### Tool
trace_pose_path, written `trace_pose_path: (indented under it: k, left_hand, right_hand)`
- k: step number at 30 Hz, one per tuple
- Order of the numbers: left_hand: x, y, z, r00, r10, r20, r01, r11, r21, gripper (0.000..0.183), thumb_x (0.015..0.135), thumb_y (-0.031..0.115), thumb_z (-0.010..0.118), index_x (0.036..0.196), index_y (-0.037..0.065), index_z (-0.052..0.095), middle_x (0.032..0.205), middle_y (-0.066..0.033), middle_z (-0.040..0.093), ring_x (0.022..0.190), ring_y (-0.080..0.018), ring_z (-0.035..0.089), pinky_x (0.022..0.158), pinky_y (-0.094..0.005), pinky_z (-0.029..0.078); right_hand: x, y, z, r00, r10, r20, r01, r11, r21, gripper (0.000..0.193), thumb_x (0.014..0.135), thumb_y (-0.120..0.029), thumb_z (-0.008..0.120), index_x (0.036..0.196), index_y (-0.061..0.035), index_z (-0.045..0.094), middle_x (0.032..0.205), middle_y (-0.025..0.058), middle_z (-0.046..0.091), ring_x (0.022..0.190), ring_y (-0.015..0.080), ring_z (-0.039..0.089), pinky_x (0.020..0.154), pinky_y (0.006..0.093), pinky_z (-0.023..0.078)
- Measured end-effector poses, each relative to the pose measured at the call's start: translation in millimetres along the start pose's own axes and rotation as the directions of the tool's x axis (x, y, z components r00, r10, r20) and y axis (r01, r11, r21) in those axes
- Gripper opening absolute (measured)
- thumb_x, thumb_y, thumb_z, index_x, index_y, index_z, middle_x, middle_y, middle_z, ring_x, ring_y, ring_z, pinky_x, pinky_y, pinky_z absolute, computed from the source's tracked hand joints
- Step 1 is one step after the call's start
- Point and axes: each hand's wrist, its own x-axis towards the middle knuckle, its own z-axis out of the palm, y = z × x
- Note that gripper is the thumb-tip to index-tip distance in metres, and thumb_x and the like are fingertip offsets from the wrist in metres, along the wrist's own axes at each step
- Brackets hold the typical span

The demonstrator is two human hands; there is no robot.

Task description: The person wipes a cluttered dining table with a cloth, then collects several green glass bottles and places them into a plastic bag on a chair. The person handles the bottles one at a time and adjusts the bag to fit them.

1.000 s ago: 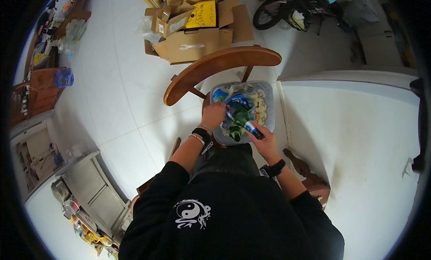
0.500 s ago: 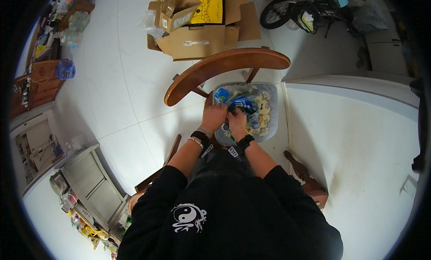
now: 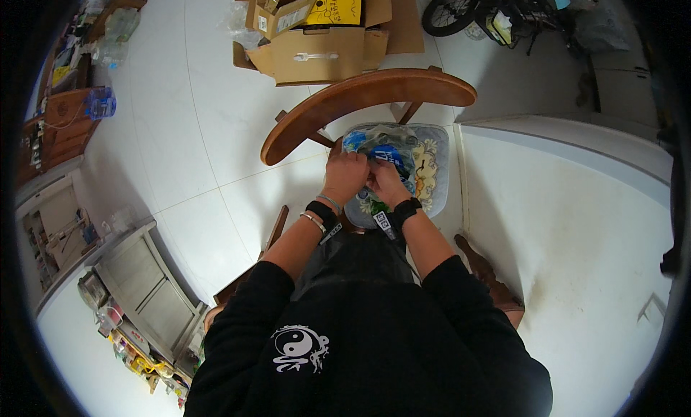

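A clear plastic bag with blue printing (image 3: 389, 154) lies on the patterned grey seat cushion (image 3: 437, 179) of a wooden chair. Both my hands meet over the bag's near left part, fingertips close together. My left hand (image 3: 345, 176) is closed, its fingers bent around the bag's plastic. Beside it my right hand (image 3: 389, 184) pinches the same bag with curled fingers. Something green (image 3: 376, 207) shows below my right hand, near the wrist. What lies between my fingertips is hidden by the hands.
The chair's curved wooden backrest (image 3: 367, 100) rises beyond the cushion. Past it stands an open cardboard box (image 3: 317, 60) with packaging inside. A small bike (image 3: 497, 17) is at the far right. A white wall (image 3: 576, 222) runs along the right, a grey cabinet (image 3: 147, 294) at left.
My hands have shifted slightly and stay together on the bag. Green material now shows under my right hand. The whole view has moved a little, so the box and chair back sit higher.
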Motion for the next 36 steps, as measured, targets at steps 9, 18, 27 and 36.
trace_pose_path:
  k: [9,18,27,36]
  left_hand:
    - [19.4,20.3,-1.6,0.959,0.038,0.282,-0.050,0.998,0.035,0.023,0.074,0.017,0.070,0.089,0.002,0.061,0.078,-0.0181,0.071,0.071,-0.0322,0.070,0.058,-0.0406,0.056]
    - [12.2,10.5,-3.2,0.920,0.287,0.268,-0.278,0.958,-0.071,0.012,0.069,0.016,0.072,0.074,0.006,0.067,0.070,-0.0100,0.066,0.065,-0.0263,0.069,0.057,-0.0400,0.053]
    - [-0.9,11.4,-1.0,0.907,0.287,0.307,-0.274,0.958,-0.085,0.010,0.073,0.012,0.069,0.079,0.006,0.065,0.069,-0.0107,0.066,0.067,-0.0274,0.069,0.057,-0.0409,0.053]
    - [-11.1,25.2,3.9,0.941,0.202,0.270,-0.183,0.979,-0.095,0.011,0.076,0.013,0.067,0.082,0.008,0.059,0.066,-0.0068,0.064,0.064,-0.0250,0.066,0.056,-0.0390,0.052]
  right_hand:
    - [8.9,3.1,-24.8,0.959,-0.264,0.106,0.262,0.671,-0.694,0.022,0.089,-0.009,0.066,0.070,-0.0042,0.057,0.063,0.0110,0.056,0.056,0.0248,0.052,0.051,0.0395,0.038]
    - [18.4,8.3,-48.1,0.911,-0.250,0.329,0.355,0.068,-0.932,0.020,0.081,-0.020,0.070,0.078,-0.0007,0.064,0.073,0.0204,0.062,0.071,0.0392,0.060,0.064,0.0450,0.049]
    - [28.1,8.1,-47.9,0.987,0.043,0.155,0.158,-0.101,-0.982,0.043,0.099,-0.035,0.049,0.082,0.0006,0.066,0.080,0.0231,0.066,0.075,0.0396,0.064,0.066,0.0503,0.050]
    - [41.7,23.8,-77.5,0.996,0.084,0.037,0.069,-0.420,-0.905,0.023,0.095,-0.015,0.057,0.118,-0.0120,0.062,0.096,0.0156,0.070,0.081,0.0357,0.068,0.066,0.0508,0.055]
